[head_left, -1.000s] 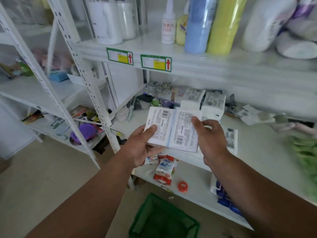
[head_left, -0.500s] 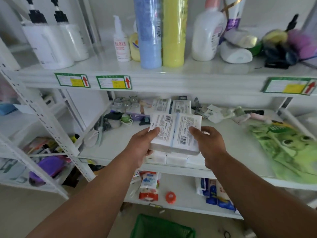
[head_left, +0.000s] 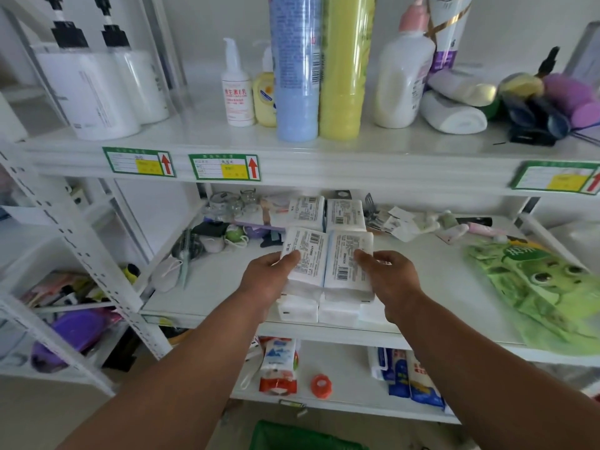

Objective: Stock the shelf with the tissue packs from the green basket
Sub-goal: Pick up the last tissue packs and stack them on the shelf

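White shelf (head_left: 207, 297) fills the frame's middle. My left hand (head_left: 269, 280) and right hand (head_left: 393, 277) each clasp one side of the paired tissue packs (head_left: 328, 261) at centre, over other packs.

White middle shelf (head_left: 227, 287): tissue packs (head_left: 324, 212) stacked at 12 o'clock, more packs (head_left: 337, 311) at front edge 6 o'clock, green frog bag (head_left: 545, 287) at 3, comb (head_left: 185, 254) at 9.

- No sleeves are worn; both forearms are left bare up to the frame's edge.
- Left hand (head_left: 269, 280): no glove, ring or watch is seen.
- Right hand (head_left: 394, 280): likewise kept bare.
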